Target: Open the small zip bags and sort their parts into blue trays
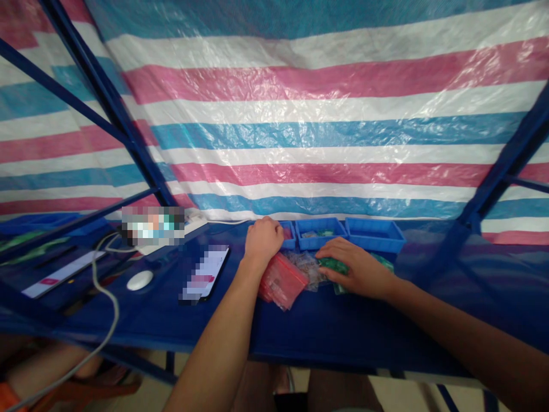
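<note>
My left hand is closed, its fingers curled down at the left blue bin; what lies inside those fingers is hidden. Red zip bags lie on the table just below that wrist. My right hand has its thumb and fingers around a green plastic bag, with more green bags partly hidden underneath. Between the hands is a pile of clear plastic bags. Behind them, the middle blue bin holds some clear and green bags.
A right-hand blue bin stands along the back of the dark blue table. To the left lie a phone, a white oval object, a power strip and a white cable. Metal posts and a striped sheet enclose the table.
</note>
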Tool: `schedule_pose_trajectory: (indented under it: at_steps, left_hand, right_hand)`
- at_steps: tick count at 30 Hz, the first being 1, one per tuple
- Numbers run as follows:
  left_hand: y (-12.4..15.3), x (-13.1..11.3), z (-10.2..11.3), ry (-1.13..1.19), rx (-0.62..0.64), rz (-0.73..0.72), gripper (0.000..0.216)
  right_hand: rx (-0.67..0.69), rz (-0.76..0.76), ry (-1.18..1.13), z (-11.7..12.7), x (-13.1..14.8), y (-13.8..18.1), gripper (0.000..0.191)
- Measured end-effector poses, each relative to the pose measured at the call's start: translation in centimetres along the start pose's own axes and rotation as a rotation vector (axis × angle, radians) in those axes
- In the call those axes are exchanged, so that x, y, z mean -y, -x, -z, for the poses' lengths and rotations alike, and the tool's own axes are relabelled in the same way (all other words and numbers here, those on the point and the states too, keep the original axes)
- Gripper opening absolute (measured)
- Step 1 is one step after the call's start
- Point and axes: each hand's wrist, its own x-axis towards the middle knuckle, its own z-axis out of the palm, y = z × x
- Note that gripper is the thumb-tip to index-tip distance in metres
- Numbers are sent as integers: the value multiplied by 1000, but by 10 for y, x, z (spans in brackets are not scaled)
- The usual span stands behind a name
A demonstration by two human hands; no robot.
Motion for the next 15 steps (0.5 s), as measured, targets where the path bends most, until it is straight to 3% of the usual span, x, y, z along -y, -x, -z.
schedule_pose_trajectory:
  at_steps: [6,10,15]
  left_hand:
    - [4,-1,-1,160,27,-18,29]
    - [5,-3,-2,275,-44,-109,30]
    - [7,-12,-3,436,-93,-304,29]
  right_hand:
    - [112,101,87,-15,4,1,42]
    - [171,130,108,-22,5,1,31]
    - [79,128,142,-21,8,-1,21]
